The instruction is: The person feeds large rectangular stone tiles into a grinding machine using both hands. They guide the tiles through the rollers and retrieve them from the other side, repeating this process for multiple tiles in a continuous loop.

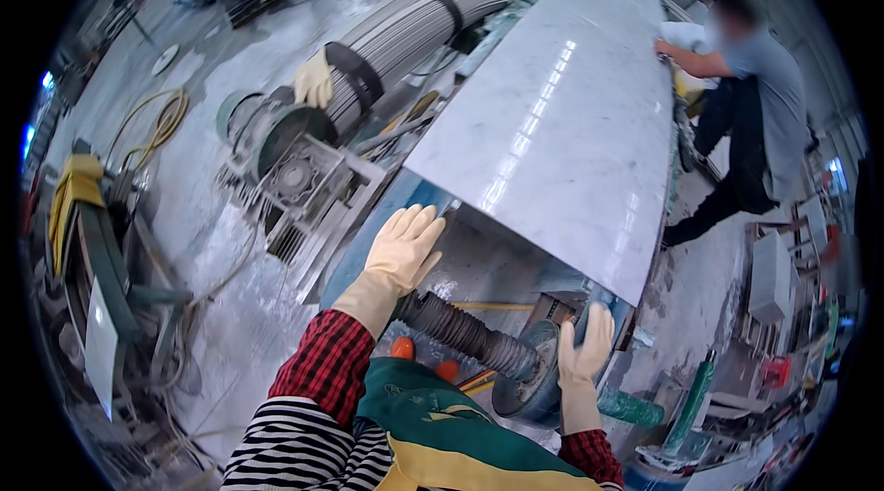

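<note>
A long, polished white stone slab [562, 132] with faint grey veining stretches away from me. Beneath its near end shows a blue metal frame [368, 238]. My left hand [405, 247], in a cream rubber glove, lies on the frame by the slab's near left corner, fingers extended and holding nothing. Close to the near right corner is my right hand [587, 357], gloved alike. Its fingers point forward and are partly apart at the frame's right side; I cannot tell how firmly it touches. Below, between my arms, runs a dark ribbed shaft [470, 334] ending in a round blue wheel [529, 380].
A motor unit [295, 169] and a strapped grey ribbed bundle [405, 40] stand left, with a loose cream glove [314, 81] on it. Across on the right, a co-worker [760, 104] has a hand at the slab's edge. A yellow hose [166, 127] lies coiled on the wet floor.
</note>
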`<state>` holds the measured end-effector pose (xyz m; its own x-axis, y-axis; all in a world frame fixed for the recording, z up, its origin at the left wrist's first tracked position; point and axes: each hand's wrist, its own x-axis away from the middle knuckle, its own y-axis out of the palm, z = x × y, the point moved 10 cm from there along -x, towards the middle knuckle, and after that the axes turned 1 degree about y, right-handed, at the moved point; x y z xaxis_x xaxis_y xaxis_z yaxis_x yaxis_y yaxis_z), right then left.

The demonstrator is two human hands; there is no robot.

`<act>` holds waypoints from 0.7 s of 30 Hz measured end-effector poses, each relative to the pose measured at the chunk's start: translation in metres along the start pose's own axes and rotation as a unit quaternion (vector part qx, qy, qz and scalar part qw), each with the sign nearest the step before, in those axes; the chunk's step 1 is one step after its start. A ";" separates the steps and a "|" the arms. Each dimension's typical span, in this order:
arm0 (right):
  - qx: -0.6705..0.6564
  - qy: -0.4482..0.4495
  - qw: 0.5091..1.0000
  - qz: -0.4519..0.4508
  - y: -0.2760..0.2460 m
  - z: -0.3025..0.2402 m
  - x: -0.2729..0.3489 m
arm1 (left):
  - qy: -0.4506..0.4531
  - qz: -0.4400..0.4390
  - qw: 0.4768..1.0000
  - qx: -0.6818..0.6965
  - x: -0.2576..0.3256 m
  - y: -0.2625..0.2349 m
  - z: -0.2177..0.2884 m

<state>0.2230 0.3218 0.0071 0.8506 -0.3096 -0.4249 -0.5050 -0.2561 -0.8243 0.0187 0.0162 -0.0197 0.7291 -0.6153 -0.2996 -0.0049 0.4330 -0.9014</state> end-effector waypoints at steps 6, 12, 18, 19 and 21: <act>0.103 -0.094 0.983 -0.120 0.107 -0.089 -0.105 | -0.014 0.028 0.999 0.034 0.006 -0.002 -0.012; 0.376 -0.040 0.895 -0.238 0.228 -0.033 -0.145 | -0.017 0.068 0.990 0.126 0.005 -0.011 -0.017; 0.236 0.096 0.932 -0.257 0.237 0.014 -0.146 | -0.020 0.099 0.975 0.197 0.016 -0.007 -0.027; 0.198 0.129 0.941 -0.244 0.234 0.022 -0.146 | -0.019 0.103 0.973 0.206 0.015 -0.008 -0.026; 0.191 0.148 0.935 -0.261 0.236 0.013 -0.147 | -0.019 0.090 0.977 0.195 0.017 -0.010 -0.029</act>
<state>-0.0196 0.3183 -0.1299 0.8605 -0.4876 0.1480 0.1048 -0.1148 -0.9878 0.0116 -0.0178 -0.0253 0.7656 -0.4845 -0.4232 0.1201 0.7538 -0.6460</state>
